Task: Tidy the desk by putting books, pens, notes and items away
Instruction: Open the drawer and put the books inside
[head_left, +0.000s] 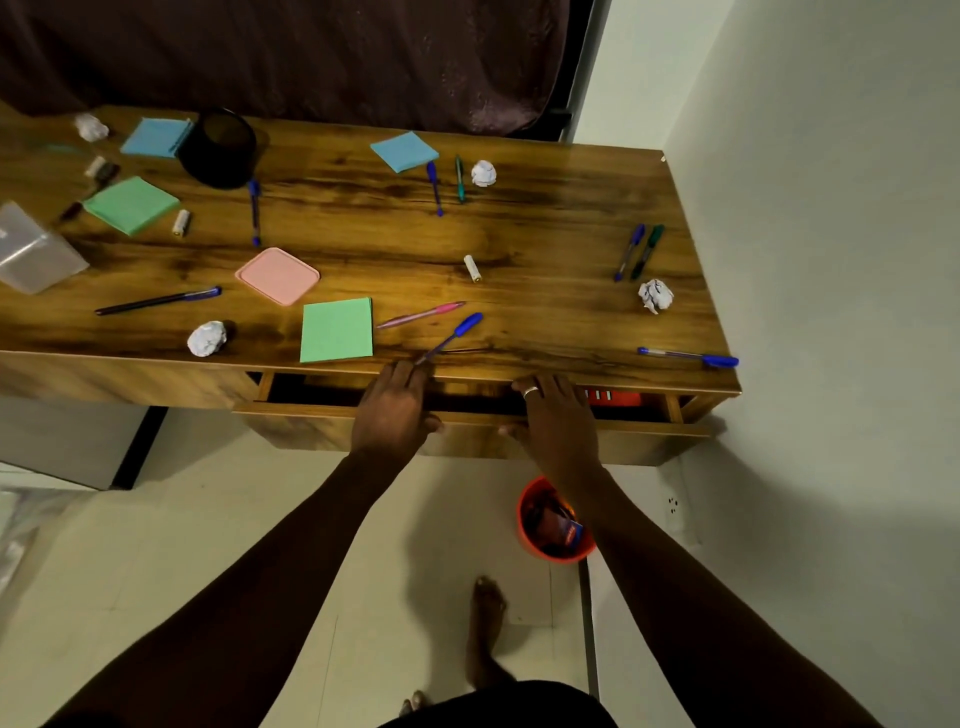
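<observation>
Most of the desk above the drawer lay cluttered, so I judged the tidying barely begun. The drawer stood part-way out, with something red showing at its right end. The left hand gripped the drawer's front rim near the middle and the right hand gripped it just beside, each with fingers hooked over the rim and thumb against the outer face, both arms reaching forward. Opening the drawer seemed the step in hand. The next move would call for a further pull, then gathering the green pad and blue pen lying just above the drawer.
</observation>
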